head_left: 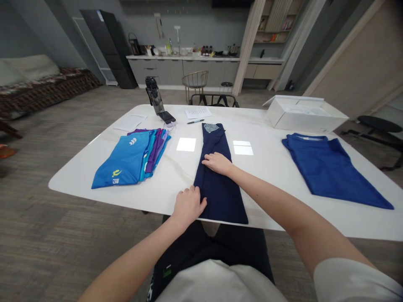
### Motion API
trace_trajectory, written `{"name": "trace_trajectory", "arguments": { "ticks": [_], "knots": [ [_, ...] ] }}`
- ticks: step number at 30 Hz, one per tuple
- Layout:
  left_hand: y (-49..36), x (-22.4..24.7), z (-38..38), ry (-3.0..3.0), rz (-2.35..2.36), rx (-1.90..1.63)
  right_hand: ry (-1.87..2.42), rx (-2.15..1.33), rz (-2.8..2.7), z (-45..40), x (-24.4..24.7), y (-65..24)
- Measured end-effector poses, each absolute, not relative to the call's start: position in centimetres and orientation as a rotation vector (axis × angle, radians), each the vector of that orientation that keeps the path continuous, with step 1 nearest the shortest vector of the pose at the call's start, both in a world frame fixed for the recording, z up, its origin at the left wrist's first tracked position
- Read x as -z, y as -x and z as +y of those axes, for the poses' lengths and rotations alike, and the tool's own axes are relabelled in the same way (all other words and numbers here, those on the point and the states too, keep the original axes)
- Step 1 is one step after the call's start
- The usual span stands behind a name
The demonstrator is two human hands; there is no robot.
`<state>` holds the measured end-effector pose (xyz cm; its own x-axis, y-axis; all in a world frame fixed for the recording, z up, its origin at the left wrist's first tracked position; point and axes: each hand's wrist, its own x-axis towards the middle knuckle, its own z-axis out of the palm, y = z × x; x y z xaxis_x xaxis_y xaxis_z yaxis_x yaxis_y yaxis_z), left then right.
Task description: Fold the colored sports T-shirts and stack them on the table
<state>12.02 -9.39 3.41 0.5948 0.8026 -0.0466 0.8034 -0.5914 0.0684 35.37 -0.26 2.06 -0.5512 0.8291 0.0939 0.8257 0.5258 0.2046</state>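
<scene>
A dark navy folded garment point(220, 193), seemingly a shirt, lies lengthwise on the white table in front of me. A grey patterned patch shows at its far end. My left hand point(189, 203) is at its near left edge, fingers curled and thumb on the cloth, closed on that edge. Farther up, my right hand point(218, 163) reaches across the garment, its fingers bent and closed on cloth near the left side. The fingertips of both hands are partly hidden. To the left sits a stack of folded shirts point(126, 159), blue on top with purple and teal beneath.
A folded royal blue shirt point(330, 167) lies on the right of the white table point(78, 180). Behind it stands an open white box point(305, 119). At the back are a water bottle point(155, 98), a phone point(166, 117), a pen point(195, 121) and paper sheets point(198, 112).
</scene>
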Motion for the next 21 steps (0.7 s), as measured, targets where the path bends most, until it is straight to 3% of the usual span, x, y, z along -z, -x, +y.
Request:
{"name": "trace_trajectory", "arguments": {
  "ticks": [4, 11, 16, 21],
  "knots": [
    [-11.2, -3.7, -10.3, -2.72, 1.401, 0.072, -1.433, -0.379, 2.72, -0.5, -1.6, -35.1],
    [-10.4, -5.4, -10.5, -2.576, 1.457, -0.028, -1.743, -0.251, 2.737, -1.6, -2.5, -35.5],
    [-12.5, -7.8, -11.2, -2.466, 1.272, -0.211, -1.958, -0.058, 2.735, -2.6, -5.0, -37.8],
    [-16.6, -7.4, -13.0, -2.555, 1.085, -0.142, -2.028, -0.01, 2.677, -4.1, -4.7, -40.4]
  ]
}}
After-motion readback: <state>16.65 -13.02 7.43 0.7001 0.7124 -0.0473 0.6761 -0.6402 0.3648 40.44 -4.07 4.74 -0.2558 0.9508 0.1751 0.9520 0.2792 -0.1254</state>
